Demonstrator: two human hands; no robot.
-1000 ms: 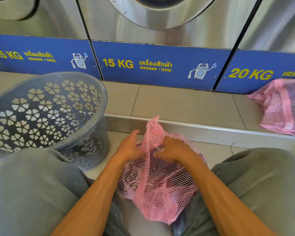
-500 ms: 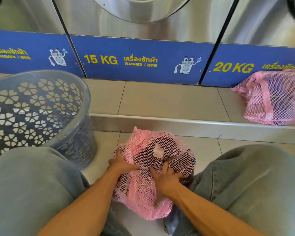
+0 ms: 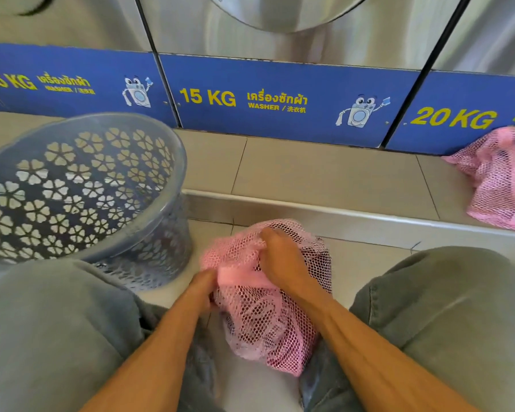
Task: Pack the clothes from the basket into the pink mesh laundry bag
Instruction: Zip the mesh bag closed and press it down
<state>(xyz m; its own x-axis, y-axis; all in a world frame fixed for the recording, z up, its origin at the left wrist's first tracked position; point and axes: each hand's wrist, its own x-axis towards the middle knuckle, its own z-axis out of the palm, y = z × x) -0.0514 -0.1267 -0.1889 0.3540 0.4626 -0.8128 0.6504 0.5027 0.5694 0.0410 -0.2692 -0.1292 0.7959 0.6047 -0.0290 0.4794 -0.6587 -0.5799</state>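
The pink mesh laundry bag [image 3: 265, 322] lies on the floor tiles between my knees, with dark clothes showing through its mesh. My right hand [image 3: 283, 260] grips the bunched top of the bag from above. My left hand [image 3: 202, 289] pinches the bag's pink band at its left side. The grey plastic basket [image 3: 173, 162], with flower-shaped holes, stands tilted at the left beside my left knee; I see no clothes in the part of its inside that shows.
A second pink mesh bag [image 3: 500, 179], stuffed, rests on the raised tiled step [image 3: 324, 176] at the right. Steel washers with blue panels [image 3: 280, 99] line the back. My knees in grey-green trousers [image 3: 446, 316] flank the bag.
Both hands went from pressing flat on the bag to gripping it: the right moved up to the bunched top, the left to the pink band. The bag's top is now gathered.
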